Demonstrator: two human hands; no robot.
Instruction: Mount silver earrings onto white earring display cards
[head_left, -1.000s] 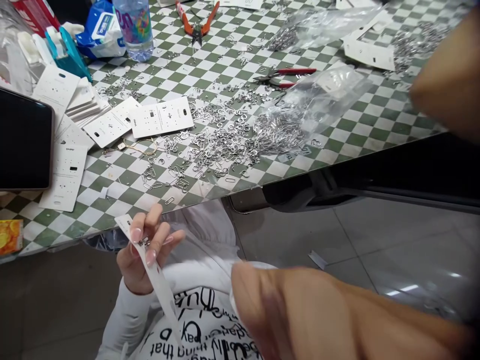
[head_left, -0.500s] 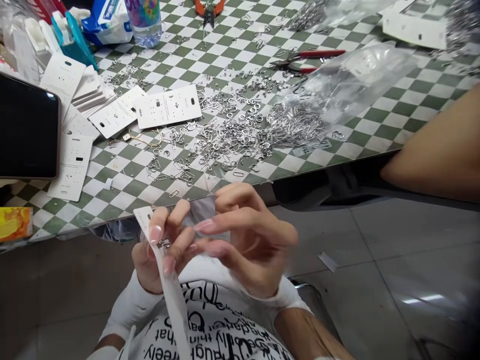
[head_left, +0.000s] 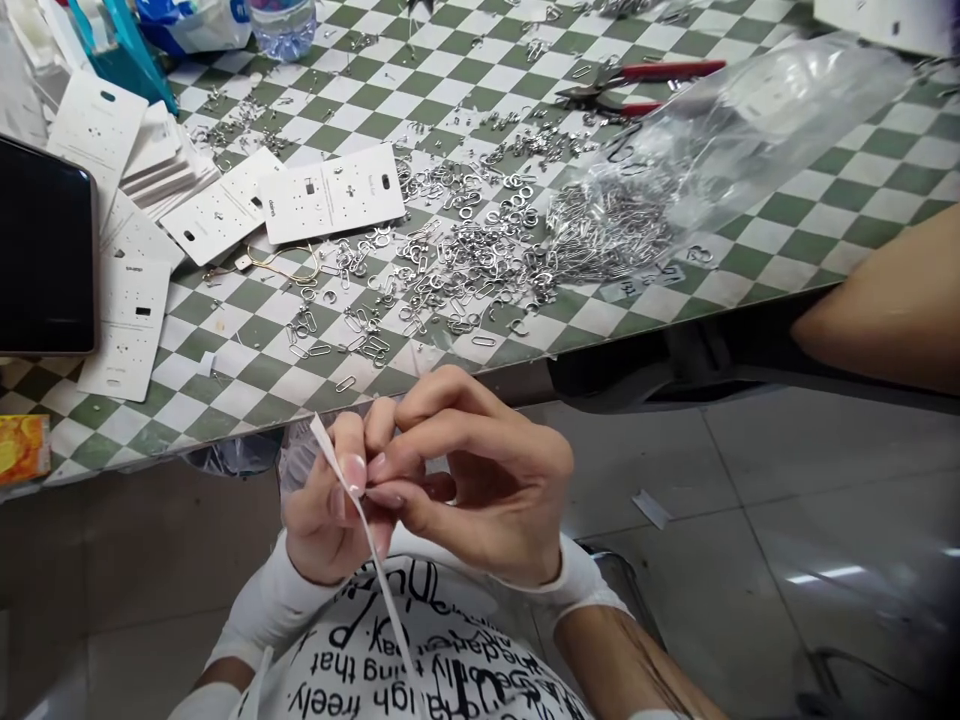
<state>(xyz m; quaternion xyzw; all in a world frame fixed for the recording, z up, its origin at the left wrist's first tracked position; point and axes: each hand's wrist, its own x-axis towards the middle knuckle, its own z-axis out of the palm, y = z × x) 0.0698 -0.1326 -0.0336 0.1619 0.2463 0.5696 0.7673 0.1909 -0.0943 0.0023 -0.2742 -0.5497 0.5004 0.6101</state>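
My left hand (head_left: 330,520) holds a white card (head_left: 379,570) seen almost edge-on, its fingers pressed at the card's upper part. Beside it, my right hand (head_left: 480,470) has thumb and index finger pinched together against the card near the left fingertips. Whatever lies between the right fingertips is too small and hidden to name. Beyond both hands, a spread of small silver metal pieces (head_left: 480,250) covers part of the checkered table (head_left: 262,390). Printed white cards (head_left: 334,195) lie to the left of these pieces.
Red-handled pliers (head_left: 637,85) and a clear plastic bag (head_left: 780,110) of metal pieces lie at the back right. A black-screened device (head_left: 45,250) is at the left, near a stack of cards (head_left: 161,165). Another person's bare limb (head_left: 892,300) reaches in at the right edge.
My right hand has moved left and closed its fingertips at the card. The card has turned more edge-on, and the view has shifted slightly.
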